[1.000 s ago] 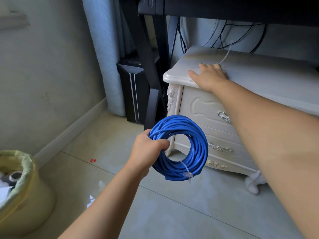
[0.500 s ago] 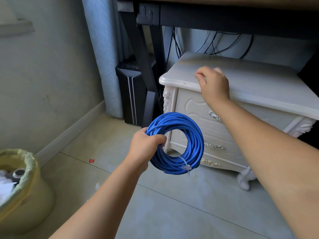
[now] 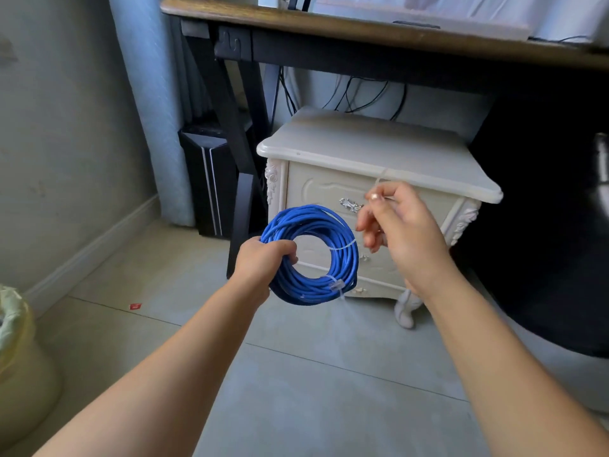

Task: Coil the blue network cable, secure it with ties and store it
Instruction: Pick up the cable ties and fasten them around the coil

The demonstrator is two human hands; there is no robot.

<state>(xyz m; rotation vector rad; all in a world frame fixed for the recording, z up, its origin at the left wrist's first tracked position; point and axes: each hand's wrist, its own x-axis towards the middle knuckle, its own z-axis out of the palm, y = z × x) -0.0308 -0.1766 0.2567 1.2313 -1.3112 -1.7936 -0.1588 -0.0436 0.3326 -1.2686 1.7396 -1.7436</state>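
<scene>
The blue network cable [image 3: 333, 268] is wound into a round coil, held upright above the floor. My left hand [image 3: 263, 262] grips the coil's left side. A clear tie [image 3: 336, 285] wraps the coil at its lower right, and a second pale tie [image 3: 344, 246] crosses the right side. My right hand [image 3: 398, 225] is just right of the coil and pinches a loose clear cable tie [image 3: 379, 183] between thumb and forefinger; its thin strip sticks up in front of the nightstand.
A white nightstand [image 3: 379, 150] with drawers stands under a wooden desk [image 3: 362, 28] with black legs. A black computer tower [image 3: 207, 179] sits to its left by a curtain. A lined bin [image 3: 19, 364] is at the lower left. Tiled floor lies below.
My right hand has lifted off the nightstand top with a clear tie and come back beside the coil. The view has pulled back and up; the coil stays in my left hand.
</scene>
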